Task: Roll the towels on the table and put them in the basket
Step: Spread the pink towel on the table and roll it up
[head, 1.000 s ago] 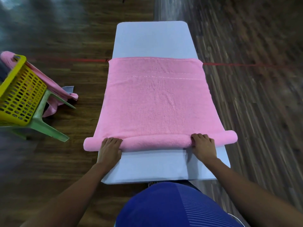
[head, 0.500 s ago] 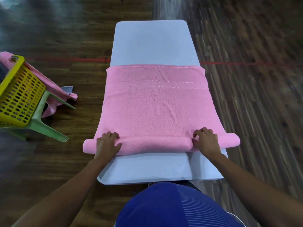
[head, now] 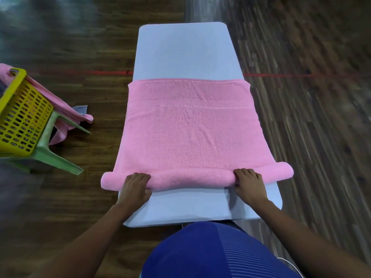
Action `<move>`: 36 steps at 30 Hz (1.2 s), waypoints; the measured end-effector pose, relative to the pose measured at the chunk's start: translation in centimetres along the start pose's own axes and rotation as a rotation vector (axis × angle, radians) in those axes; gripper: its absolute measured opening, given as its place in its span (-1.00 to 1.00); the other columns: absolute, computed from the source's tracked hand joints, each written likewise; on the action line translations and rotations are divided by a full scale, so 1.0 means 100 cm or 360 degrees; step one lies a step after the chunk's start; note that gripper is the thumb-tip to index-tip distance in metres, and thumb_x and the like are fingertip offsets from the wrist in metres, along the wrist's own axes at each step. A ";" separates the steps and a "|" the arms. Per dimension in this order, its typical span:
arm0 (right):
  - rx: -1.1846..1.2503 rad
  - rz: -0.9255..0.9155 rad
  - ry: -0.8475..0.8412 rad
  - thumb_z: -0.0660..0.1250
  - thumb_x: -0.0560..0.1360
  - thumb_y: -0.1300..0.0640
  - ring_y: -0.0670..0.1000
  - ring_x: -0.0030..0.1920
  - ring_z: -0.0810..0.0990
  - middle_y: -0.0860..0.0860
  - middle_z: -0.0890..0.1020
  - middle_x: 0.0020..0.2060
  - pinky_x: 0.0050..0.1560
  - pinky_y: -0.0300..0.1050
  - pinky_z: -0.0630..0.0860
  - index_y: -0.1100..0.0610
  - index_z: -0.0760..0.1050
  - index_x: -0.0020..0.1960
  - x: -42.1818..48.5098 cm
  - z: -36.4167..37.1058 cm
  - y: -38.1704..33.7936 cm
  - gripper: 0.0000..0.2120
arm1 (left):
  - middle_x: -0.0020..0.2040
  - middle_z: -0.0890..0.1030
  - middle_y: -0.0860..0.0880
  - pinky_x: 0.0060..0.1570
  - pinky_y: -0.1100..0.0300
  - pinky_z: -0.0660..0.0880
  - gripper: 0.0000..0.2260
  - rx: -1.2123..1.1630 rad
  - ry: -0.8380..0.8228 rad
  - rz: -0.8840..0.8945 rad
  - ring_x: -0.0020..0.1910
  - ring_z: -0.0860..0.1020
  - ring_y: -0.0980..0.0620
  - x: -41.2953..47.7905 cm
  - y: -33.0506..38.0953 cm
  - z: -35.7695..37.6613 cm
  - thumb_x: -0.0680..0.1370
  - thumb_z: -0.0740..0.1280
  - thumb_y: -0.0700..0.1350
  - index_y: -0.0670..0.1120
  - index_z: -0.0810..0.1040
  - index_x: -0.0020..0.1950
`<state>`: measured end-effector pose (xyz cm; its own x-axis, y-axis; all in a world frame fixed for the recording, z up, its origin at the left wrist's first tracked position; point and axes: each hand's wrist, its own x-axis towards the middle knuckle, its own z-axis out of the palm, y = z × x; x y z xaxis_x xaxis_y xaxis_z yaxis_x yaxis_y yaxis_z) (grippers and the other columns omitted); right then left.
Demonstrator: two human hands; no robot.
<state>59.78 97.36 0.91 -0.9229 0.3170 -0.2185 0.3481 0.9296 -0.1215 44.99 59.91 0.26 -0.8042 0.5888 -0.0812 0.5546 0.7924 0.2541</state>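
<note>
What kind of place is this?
Likely an indoor hall or activity room: wood-plank floor marked with a red line, a pale grey table bearing a pink towel, a yellow plastic basket.

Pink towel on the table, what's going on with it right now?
A person is rolling the pink towel on the table. The left hand and right hand each grip the roll at the near edge. Most of the towel lies flat beyond. The yellow basket sits on a green stool to the left.

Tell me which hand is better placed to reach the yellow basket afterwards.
Probably the left hand: it and the right hand both grip the pink towel, but the yellow basket stands at left.
</note>
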 end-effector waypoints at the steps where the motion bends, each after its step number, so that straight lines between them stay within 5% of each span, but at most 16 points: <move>1: -0.0055 -0.0005 -0.0094 0.31 0.39 0.05 0.11 0.11 0.49 -0.01 0.60 0.06 0.08 0.02 0.33 0.05 0.49 0.17 0.002 -0.006 0.000 -0.65 | -0.08 0.66 -0.08 0.00 -0.01 0.49 -0.71 0.0005 -0.0032 0.0017 -0.13 0.57 -0.07 0.001 0.000 -0.003 0.34 0.37 -0.05 -0.13 0.62 0.01; 6: 0.0032 0.0091 -0.0665 0.21 0.47 -0.03 0.09 0.14 0.46 0.04 0.58 0.15 0.11 0.03 0.27 -0.04 0.48 0.17 0.015 -0.026 0.007 -0.70 | -0.06 0.64 0.00 -0.09 0.13 0.35 -0.52 -0.0205 -0.0382 -0.0032 -0.14 0.50 0.03 0.004 -0.007 -0.011 0.37 0.09 0.20 -0.05 0.59 0.04; 9: 0.0024 0.0152 -0.0253 0.32 0.44 0.00 0.15 0.12 0.44 0.07 0.51 0.12 0.09 0.08 0.31 0.00 0.49 0.17 0.016 -0.018 0.009 -0.69 | 0.03 0.61 -0.05 0.03 -0.01 0.40 -0.65 -0.0036 -0.0085 -0.0054 -0.01 0.52 -0.07 0.006 -0.010 -0.005 0.46 0.25 0.07 -0.07 0.56 0.14; 12: 0.0010 0.0067 0.0253 0.39 0.43 0.18 0.21 -0.06 0.49 0.11 0.58 -0.04 -0.11 0.06 0.38 0.14 0.58 0.00 0.013 -0.006 0.001 -0.84 | -0.03 0.60 -0.09 -0.04 -0.06 0.39 -0.85 0.0051 0.0205 -0.0219 -0.06 0.50 -0.12 0.012 0.001 -0.006 0.49 0.39 -0.12 -0.11 0.58 0.02; 16: 0.0085 -0.0012 0.0189 0.42 0.33 0.27 0.17 -0.15 0.52 0.10 0.59 -0.12 -0.23 0.00 0.39 0.19 0.54 -0.05 0.005 0.001 -0.004 -0.79 | -0.05 0.63 -0.12 -0.08 -0.03 0.46 -0.76 0.0026 0.0179 -0.0135 -0.09 0.52 -0.12 0.007 0.011 0.000 0.48 0.21 -0.11 -0.18 0.62 -0.02; 21: 0.0105 -0.0090 0.0104 0.46 0.23 0.28 0.19 0.11 0.57 0.13 0.60 0.11 0.19 0.09 0.48 0.21 0.50 0.22 -0.003 0.012 0.003 -0.45 | 0.12 0.60 -0.18 0.20 -0.13 0.46 -0.56 0.0068 -0.0048 0.0007 0.08 0.55 -0.18 -0.002 0.005 0.005 0.35 0.35 -0.11 -0.23 0.56 0.19; 24: 0.0106 0.0002 0.0073 0.41 0.32 0.26 0.18 0.12 0.56 0.10 0.63 0.07 0.18 0.07 0.42 0.16 0.52 0.17 0.007 0.002 -0.002 -0.59 | 0.12 0.62 -0.17 0.22 -0.12 0.44 -0.59 0.0001 -0.0086 -0.0076 0.09 0.56 -0.16 0.005 0.001 0.002 0.35 0.44 -0.20 -0.20 0.58 0.19; 26: 0.0003 0.0032 -0.0045 0.35 0.39 0.13 0.13 0.10 0.52 0.04 0.62 0.04 0.11 0.02 0.35 0.10 0.51 0.13 0.014 -0.011 -0.006 -0.69 | 0.04 0.65 -0.12 0.17 -0.07 0.46 -0.68 0.0005 -0.0078 -0.0051 0.02 0.57 -0.12 0.010 0.004 -0.006 0.39 0.37 -0.08 -0.15 0.61 0.11; 30: -0.0082 0.0066 -0.0516 0.18 0.48 0.03 0.11 0.11 0.49 0.05 0.61 0.08 0.09 0.02 0.28 0.04 0.47 0.14 0.025 -0.030 -0.004 -0.74 | -0.02 0.63 -0.07 0.01 0.06 0.37 -0.63 0.0007 -0.0492 -0.0091 -0.11 0.48 -0.04 0.021 0.004 -0.021 0.40 0.14 0.12 -0.07 0.58 0.00; 32: 0.0057 0.0167 -0.0657 0.15 0.50 0.05 0.13 0.12 0.49 0.09 0.59 0.11 0.10 0.03 0.27 0.04 0.40 0.20 0.027 -0.029 0.000 -0.72 | 0.07 0.61 -0.06 0.02 0.05 0.37 -0.58 -0.0097 -0.0612 -0.0134 -0.02 0.48 -0.04 0.025 -0.002 -0.020 0.41 0.15 0.15 -0.05 0.56 0.11; 36: -0.0092 0.0171 -0.0094 0.26 0.51 0.04 0.18 0.05 0.44 0.11 0.49 0.06 0.02 0.05 0.31 0.10 0.42 0.16 0.026 -0.018 0.004 -0.74 | 0.08 0.56 -0.09 0.06 -0.05 0.37 -0.71 0.0009 -0.0156 -0.0202 0.05 0.48 -0.11 0.033 -0.005 -0.016 0.47 0.35 -0.03 -0.08 0.54 0.17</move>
<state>57.23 98.94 2.07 -0.8688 0.4054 -0.2842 0.4329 0.9006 -0.0387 41.74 61.16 1.37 -0.8435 0.4961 -0.2060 0.4509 0.8623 0.2305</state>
